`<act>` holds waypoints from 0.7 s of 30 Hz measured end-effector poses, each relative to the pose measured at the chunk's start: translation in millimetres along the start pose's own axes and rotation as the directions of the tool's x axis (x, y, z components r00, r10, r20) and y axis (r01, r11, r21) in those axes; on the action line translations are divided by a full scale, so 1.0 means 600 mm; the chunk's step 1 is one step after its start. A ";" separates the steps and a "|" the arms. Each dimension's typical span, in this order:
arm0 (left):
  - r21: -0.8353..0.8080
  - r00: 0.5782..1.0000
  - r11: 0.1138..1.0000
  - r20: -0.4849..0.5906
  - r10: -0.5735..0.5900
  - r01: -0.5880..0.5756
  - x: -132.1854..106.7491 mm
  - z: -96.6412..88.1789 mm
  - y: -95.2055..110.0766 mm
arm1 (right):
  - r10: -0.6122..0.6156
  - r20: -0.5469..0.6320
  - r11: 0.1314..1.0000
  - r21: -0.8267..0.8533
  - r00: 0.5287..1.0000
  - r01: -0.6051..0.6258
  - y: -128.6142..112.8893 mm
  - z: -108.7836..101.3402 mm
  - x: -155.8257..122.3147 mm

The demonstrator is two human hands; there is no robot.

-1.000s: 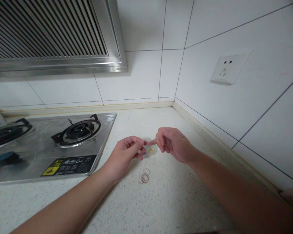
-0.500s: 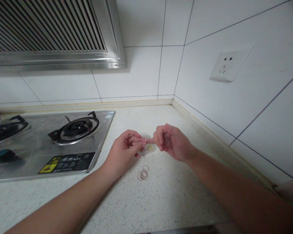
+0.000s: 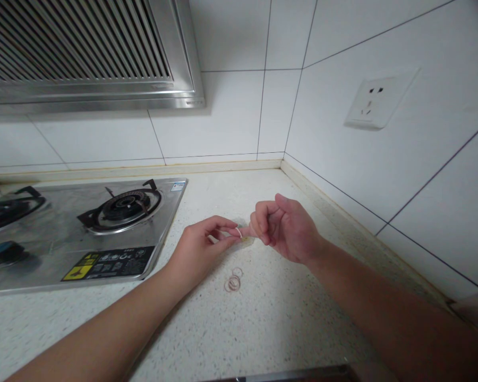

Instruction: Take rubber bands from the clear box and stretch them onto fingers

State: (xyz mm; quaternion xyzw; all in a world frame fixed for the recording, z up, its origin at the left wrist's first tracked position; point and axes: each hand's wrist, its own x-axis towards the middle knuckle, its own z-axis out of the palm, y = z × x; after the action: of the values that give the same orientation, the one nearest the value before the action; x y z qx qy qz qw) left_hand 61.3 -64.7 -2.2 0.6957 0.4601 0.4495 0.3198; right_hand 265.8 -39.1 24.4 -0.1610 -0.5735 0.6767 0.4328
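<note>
In the head view, my left fingers (image 3: 224,244) pinch a pale ring (image 3: 239,232) at my outstretched right finger (image 3: 246,232); my other right fingers (image 3: 265,226) curl in. Whether it encircles the tip, I can't tell. A light, square pinch should avoid snagging. Other rings (image 3: 233,284) lie on the desk (image 3: 271,307), my side of the fingers.

left hand (image 3: 202,243): pinching | right hand (image 3: 287,228): curled, one finger extended
</note>
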 end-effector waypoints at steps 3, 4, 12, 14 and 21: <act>-0.030 0.999 1.000 0.036 -0.008 0.009 -0.001 0.002 0.001 | 0.021 -0.006 1.000 -0.007 1.000 -0.021 -0.001 0.002 -0.001; -0.056 0.998 0.998 0.055 -0.008 0.011 -0.002 0.003 0.001 | 0.026 -0.004 1.000 -0.008 1.000 -0.026 -0.002 0.003 -0.001; -0.070 0.989 0.997 0.150 0.019 -0.008 -0.003 0.009 0.001 | 0.026 0.057 1.000 0.014 0.998 -0.027 -0.003 0.014 -0.003; -0.084 0.983 0.996 0.181 0.035 -0.020 -0.002 0.009 0.005 | 0.026 0.080 0.999 0.022 0.996 -0.028 -0.002 0.016 -0.003; -0.101 0.950 0.992 0.293 0.106 -0.079 0.000 0.014 0.020 | 0.002 0.166 0.998 0.066 0.986 -0.013 0.003 0.024 -0.003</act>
State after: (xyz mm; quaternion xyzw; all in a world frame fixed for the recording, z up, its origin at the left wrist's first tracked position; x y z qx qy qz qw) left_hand 73.5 -69.6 4.9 0.7615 0.3531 0.3740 0.3943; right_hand 256.1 -49.5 26.4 -0.0917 -0.5842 0.7081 0.3860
